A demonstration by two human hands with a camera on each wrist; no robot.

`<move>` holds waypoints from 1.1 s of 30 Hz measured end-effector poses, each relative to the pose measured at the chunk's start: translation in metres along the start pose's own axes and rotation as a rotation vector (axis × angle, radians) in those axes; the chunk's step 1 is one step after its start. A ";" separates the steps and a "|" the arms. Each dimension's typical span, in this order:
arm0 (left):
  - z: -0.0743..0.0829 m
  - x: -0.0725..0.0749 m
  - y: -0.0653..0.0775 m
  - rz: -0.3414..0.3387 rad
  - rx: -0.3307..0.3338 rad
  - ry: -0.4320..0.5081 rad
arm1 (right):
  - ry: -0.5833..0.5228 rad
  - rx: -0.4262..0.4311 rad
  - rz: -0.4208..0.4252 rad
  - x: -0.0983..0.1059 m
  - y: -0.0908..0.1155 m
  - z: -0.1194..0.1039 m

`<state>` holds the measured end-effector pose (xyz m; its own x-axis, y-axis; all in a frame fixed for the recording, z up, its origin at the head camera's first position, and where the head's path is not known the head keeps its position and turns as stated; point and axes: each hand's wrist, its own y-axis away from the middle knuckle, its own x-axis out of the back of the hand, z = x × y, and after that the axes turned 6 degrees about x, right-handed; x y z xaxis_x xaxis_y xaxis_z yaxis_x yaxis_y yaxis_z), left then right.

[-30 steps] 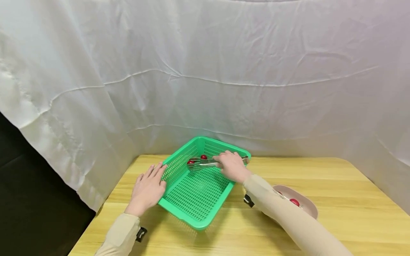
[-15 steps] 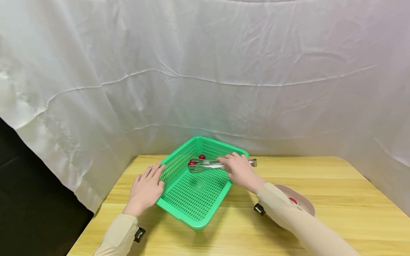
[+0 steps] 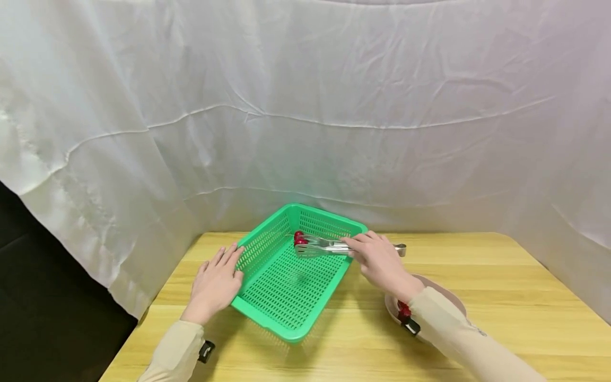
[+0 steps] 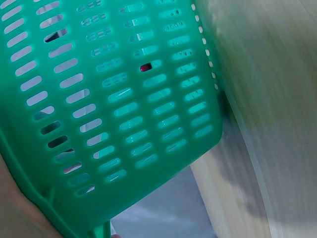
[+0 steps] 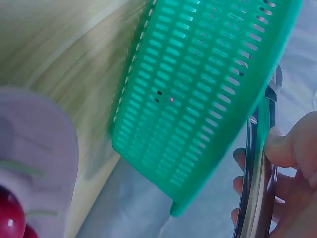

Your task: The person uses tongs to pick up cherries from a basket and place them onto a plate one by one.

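A metal pair of tongs [image 3: 329, 246] is held in my right hand [image 3: 382, 265], thumb on one side and fingers on the other in the right wrist view. The tongs reach over the right rim into the green basket [image 3: 277, 331], their tips at a red cherry [image 3: 300, 242]. Another cherry [image 3: 298, 233] shows just behind it. My left hand [image 3: 215, 286] rests on the basket's left rim with its fingers stretched along it. Through the slots in the left wrist view, a bit of red cherry [image 4: 145, 67] shows.
A pale pink dish [image 3: 453, 300] stands right of the basket, partly hidden under my right forearm. It holds cherries [image 5: 9, 218] with green stems. A white curtain [image 3: 334, 159] hangs behind the wooden table [image 3: 515, 297].
The tongs and my right hand have moved right, and the cherry at the tips has shifted right with them. My left hand stays on the basket rim.
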<state>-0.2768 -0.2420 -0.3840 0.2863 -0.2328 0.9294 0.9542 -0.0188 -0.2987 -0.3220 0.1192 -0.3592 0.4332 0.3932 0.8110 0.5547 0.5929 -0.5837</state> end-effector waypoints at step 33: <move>0.000 0.004 0.000 -0.016 0.003 0.008 | 0.090 -0.051 0.137 0.083 0.102 0.033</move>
<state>-0.2756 -0.2424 -0.3804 0.2705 -0.2403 0.9323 0.9588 -0.0198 -0.2833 -0.2528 0.2349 -0.3498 0.5677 0.4016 0.7186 0.5206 0.5011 -0.6913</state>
